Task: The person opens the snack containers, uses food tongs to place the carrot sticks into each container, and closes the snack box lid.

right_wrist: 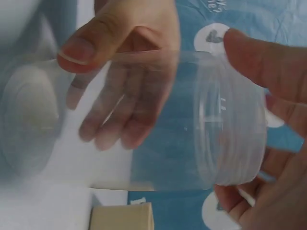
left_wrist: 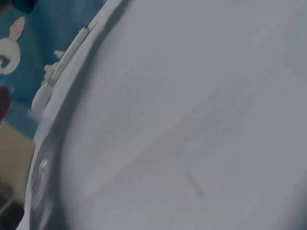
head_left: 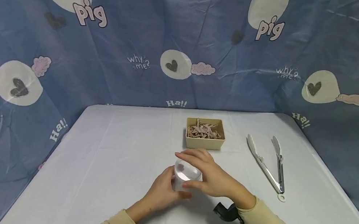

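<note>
A clear plastic jar (right_wrist: 158,163) with a screw lid (right_wrist: 240,120) stands upright over the near middle of the table in the head view. My left hand (head_left: 163,190) wraps round the jar's body, its thumb on the near side and the fingers behind, seen through the plastic in the right wrist view. From above, my right hand (head_left: 209,173) grips the lid, thumb on one side and fingers on the other. Nothing shows inside the jar. At the left edge of the left wrist view, a curved strip of clear plastic (left_wrist: 42,177) appears.
Behind the hands is a beige box (head_left: 205,144) holding shredded brownish paper (head_left: 204,131). Metal tongs (head_left: 266,171) with pale tips lie spread apart on the right. A white cloth (head_left: 123,150) covers the table, and a blue printed curtain (head_left: 142,24) hangs round its back and sides.
</note>
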A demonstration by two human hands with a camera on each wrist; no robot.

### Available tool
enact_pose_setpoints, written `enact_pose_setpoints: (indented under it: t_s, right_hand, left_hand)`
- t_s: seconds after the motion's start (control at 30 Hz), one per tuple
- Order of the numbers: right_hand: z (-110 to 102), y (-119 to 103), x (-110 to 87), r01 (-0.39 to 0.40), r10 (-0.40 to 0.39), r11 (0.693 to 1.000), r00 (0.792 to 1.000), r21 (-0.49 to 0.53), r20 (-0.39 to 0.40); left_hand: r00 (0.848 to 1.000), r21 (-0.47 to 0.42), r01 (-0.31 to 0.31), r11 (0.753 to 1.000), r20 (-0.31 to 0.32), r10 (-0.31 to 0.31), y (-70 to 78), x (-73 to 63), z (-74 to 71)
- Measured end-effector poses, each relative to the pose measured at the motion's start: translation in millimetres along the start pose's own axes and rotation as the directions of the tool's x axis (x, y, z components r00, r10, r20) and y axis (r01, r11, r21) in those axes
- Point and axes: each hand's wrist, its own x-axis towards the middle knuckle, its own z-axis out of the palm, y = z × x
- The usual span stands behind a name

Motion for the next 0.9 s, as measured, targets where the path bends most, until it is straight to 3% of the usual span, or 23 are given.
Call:
enact_pose_setpoints:
  t_s: [0.1, 0.2, 0.33, 0.47, 0.6, 0.73, 0.9]
  right_hand:
    - [-5, -1, 1.2, 0.008, -0.008, 0.997, 1.0, 0.079, 0.006]
    - [-12, 0, -2.0, -0.05, 0.058, 0.99, 0.997, 0.13, -0.057]
    - [-15, 11, -17.9, -0.217, 0.24, 0.964, 0.96, 0.156, -0.146]
    - [-8, 27, -43.8, -0.367, 0.386, 0.917, 0.916, 0.155, -0.111]
    - [1, 41, -67.8, -0.42, 0.435, 0.895, 0.897, 0.15, -0.086]
    - [4, 48, -84.6, -0.435, 0.437, 0.899, 0.895, 0.039, -0.085]
    - [1, 47, -96.6, -0.43, 0.44, 0.888, 0.898, -0.163, 0.031]
  left_hand:
    - [0.999, -0.031, 0.006, 1.0, 0.043, -0.004, -4.4, 3.5, -6.0]
    - [0.999, -0.064, 0.032, 0.997, 0.03, -0.03, -8.2, 5.6, -12.9]
    - [0.992, -0.053, 0.09, 0.994, -0.086, -0.095, -15.1, 7.3, -23.1]
    - [0.969, -0.01, 0.151, 0.988, -0.199, -0.15, -24.2, 9.2, -35.6]
    - [0.947, 0.006, 0.189, 0.982, -0.266, -0.18, -31.6, 12.1, -46.3]
    - [0.943, -0.004, 0.196, 0.981, -0.274, -0.189, -35.2, 13.1, -50.4]
    - [0.955, -0.018, 0.19, 0.982, -0.229, -0.189, -35.1, 11.5, -47.7]
